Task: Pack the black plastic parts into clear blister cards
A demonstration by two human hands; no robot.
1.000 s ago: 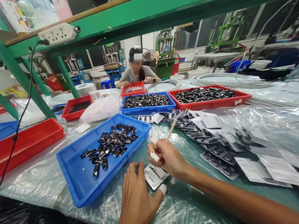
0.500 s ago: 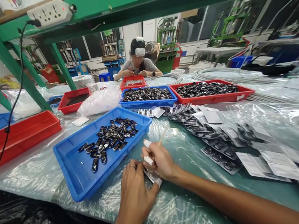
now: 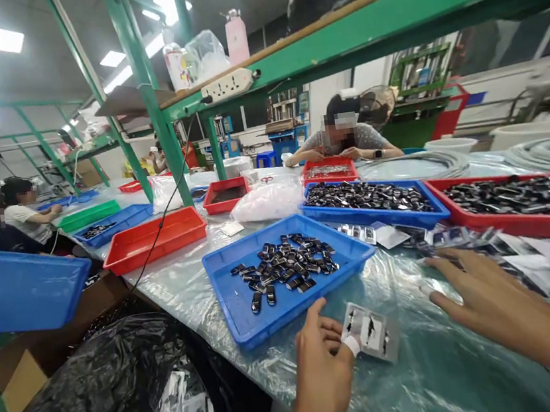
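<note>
Clear plastic sheeting covers the table (image 3: 427,381), and on it, near the front edge, lies a small blister pack (image 3: 371,332) with what look like two dark parts sealed inside, though the motion blur makes the count uncertain. The left hand (image 3: 321,361) pinches this pack by its left edge between a taped thumb and the curled fingers, so the pack sits just right of the hand and tilted slightly up. The right hand (image 3: 471,295) is open and holds nothing, fingers spread flat and pointing left above the sheeting, well apart from the pack, with a taped fingertip toward it.

Just beyond the left hand stands a blue tray (image 3: 237,304) holding a loose heap of small black parts (image 3: 286,271). Behind it a second blue tray (image 3: 427,217) and a red tray (image 3: 548,226) are filled with more of them. Further packs (image 3: 527,262) lie scattered beyond the right hand. Across the table a seated person (image 3: 344,140) works over a small red tray (image 3: 328,172).
</note>
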